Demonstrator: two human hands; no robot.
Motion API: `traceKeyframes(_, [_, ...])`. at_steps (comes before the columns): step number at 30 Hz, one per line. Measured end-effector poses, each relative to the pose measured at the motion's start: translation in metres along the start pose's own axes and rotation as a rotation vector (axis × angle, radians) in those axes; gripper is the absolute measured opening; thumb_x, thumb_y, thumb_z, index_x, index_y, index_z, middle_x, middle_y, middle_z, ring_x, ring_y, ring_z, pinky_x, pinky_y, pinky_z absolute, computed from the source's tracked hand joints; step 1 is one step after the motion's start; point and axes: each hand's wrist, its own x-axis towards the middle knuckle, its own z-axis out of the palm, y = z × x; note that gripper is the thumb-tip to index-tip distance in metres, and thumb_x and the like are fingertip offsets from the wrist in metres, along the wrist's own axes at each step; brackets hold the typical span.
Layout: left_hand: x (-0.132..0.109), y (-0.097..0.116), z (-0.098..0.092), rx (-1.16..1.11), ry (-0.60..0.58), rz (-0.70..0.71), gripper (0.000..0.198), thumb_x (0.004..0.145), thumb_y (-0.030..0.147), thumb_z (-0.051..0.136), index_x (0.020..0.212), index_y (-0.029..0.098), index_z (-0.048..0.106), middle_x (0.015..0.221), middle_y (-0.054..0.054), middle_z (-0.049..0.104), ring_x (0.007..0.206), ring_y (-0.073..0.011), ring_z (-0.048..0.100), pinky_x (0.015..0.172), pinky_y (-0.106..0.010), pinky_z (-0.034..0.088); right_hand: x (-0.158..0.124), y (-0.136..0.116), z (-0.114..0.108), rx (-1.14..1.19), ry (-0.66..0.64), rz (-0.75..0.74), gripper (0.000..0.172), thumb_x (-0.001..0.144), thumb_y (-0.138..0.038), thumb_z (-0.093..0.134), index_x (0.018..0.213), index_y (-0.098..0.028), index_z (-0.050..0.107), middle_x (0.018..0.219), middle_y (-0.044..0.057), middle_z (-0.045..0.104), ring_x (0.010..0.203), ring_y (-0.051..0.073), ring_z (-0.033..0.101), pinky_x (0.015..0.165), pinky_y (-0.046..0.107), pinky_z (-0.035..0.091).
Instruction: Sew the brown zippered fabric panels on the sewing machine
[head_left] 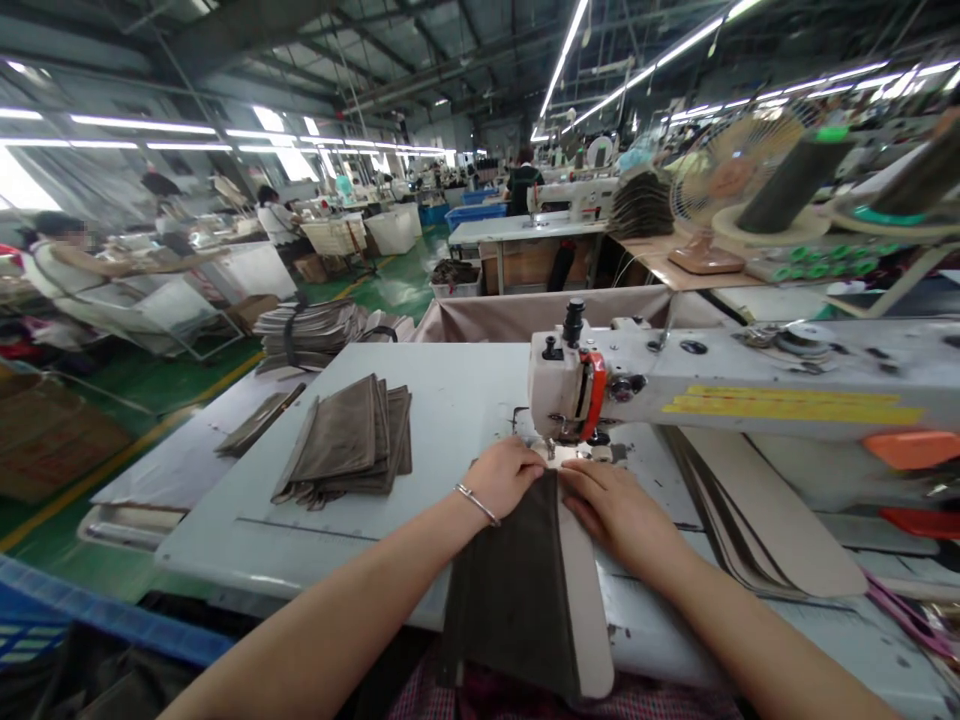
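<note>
A dark brown fabric panel with a light, stiff, round-cornered piece along its right side lies under the head of a sewing machine. Its near end hangs over the table edge towards my lap. My left hand, with a bracelet at the wrist, has its fingers closed on the panel's far end, just left of the needle area. My right hand holds the light piece's edge from the right, fingertips close to the presser foot. The needle's tip is too small to make out.
Left on the table sits a stack of brown fabric pieces. Light panels lie beneath the machine arm, with purple-handled scissors at right. Behind are bundled pieces, a fan and thread cones. Co-workers sit farther off.
</note>
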Motion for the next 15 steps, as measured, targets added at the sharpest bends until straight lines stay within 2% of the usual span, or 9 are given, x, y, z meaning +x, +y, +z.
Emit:
traceKeyframes(4, [0.016, -0.008, 0.017, 0.028, 0.071, -0.042, 0.007, 0.080, 0.014, 0.060, 0.080, 0.018, 0.066, 0.083, -0.004, 0.064, 0.081, -0.0190, 0.059, 0.075, -0.030, 0.047, 0.001, 0.007, 0.011, -0.052, 0.002, 0.014, 0.036, 0.096, -0.024, 0.044, 0.131, -0.015, 0.048, 0.121, 0.014, 0.059, 0.107, 0.027, 0.055, 0.090, 0.046, 0.044])
traceKeyframes(9, [0.022, -0.013, 0.020, 0.033, 0.081, -0.068, 0.005, 0.077, 0.015, 0.063, 0.072, 0.018, 0.063, 0.078, -0.002, 0.065, 0.077, -0.0180, 0.060, 0.071, -0.028, 0.046, -0.002, 0.003, 0.011, -0.083, -0.023, 0.010, 0.040, 0.097, -0.024, 0.044, 0.137, -0.022, 0.045, 0.131, 0.011, 0.054, 0.109, 0.027, 0.053, 0.091, 0.046, 0.042])
traceKeyframes(15, [0.026, -0.012, 0.023, 0.045, 0.097, -0.089, 0.004, 0.078, 0.016, 0.062, 0.075, 0.017, 0.064, 0.078, -0.002, 0.067, 0.075, -0.0168, 0.061, 0.069, -0.026, 0.045, -0.002, 0.006, 0.017, -0.103, -0.015, 0.022, 0.042, 0.097, -0.027, 0.046, 0.138, -0.018, 0.045, 0.133, 0.011, 0.053, 0.115, 0.029, 0.050, 0.094, 0.046, 0.040])
